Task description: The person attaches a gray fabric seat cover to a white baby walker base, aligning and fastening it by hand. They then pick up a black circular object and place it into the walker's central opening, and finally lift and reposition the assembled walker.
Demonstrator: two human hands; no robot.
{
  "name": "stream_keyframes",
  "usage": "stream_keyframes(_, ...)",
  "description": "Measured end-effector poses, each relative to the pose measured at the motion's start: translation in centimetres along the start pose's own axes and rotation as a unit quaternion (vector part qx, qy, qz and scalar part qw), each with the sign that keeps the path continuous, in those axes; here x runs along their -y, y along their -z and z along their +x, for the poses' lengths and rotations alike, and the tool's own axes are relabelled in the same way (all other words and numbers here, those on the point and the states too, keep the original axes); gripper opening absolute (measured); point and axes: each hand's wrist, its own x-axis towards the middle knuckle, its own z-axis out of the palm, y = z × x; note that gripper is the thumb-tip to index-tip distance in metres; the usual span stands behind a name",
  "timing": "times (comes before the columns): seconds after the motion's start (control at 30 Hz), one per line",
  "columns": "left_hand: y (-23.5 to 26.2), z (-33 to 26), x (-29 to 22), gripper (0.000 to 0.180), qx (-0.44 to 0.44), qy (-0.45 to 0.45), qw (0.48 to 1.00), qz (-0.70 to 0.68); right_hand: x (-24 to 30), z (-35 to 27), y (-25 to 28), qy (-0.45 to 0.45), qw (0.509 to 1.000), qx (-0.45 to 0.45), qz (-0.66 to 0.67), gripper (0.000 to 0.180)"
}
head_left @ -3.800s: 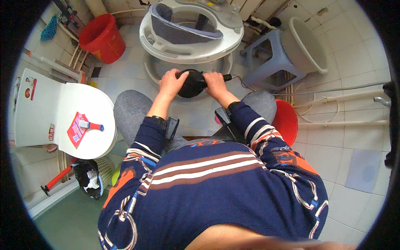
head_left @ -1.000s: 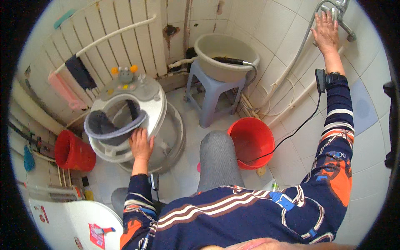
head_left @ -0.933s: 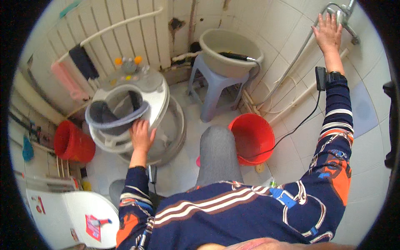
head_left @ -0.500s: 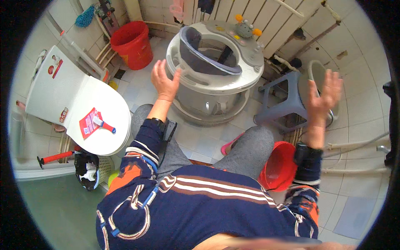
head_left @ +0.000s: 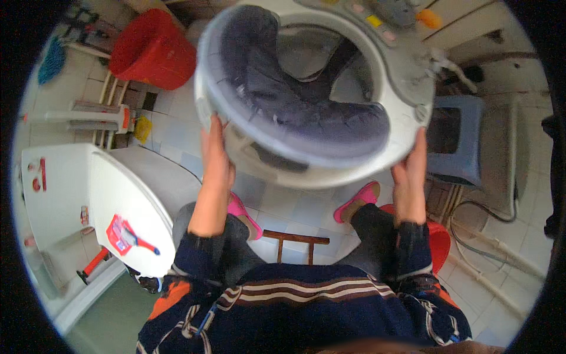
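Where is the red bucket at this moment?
In the head view, the red bucket stands at the upper left on the tiled floor, just left of the round white washing machine.

The person wears a dark navy top with cream and brown stripes across the chest, orange patches and a pale chain print on the sleeves. Both the left hand [head_left: 216, 160] and right hand [head_left: 409, 180] are bare. Trousers look grey, slippers pink.
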Motion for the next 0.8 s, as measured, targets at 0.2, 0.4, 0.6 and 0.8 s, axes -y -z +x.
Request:
stream_keyframes(0.2,-1.8,2.1,3.1,0.062,-0.036,0.106,0.994,0.012,0.3,-0.9,-3.5,-0.037,0.994,-0.099,-0.036,0.057)
stream_keyframes(0.4,-0.3,2.9,4.7,0.061,-0.082,0.154,0.983,0.056,0.0,-1.3,-5.1,-0.105,0.980,-0.150,-0.081,0.070)
stream_keyframes(0.6,1.6,2.5,5.6,0.061,-0.109,0.183,0.973,0.085,-0.7,-1.7,-4.6,-0.096,0.985,-0.143,-0.026,0.068)
stream_keyframes(0.8,3.7,1.9,5.7,0.061,-0.123,0.184,0.966,0.129,-1.4,-2.0,-4.9,-0.065,0.979,-0.161,-0.109,0.066)
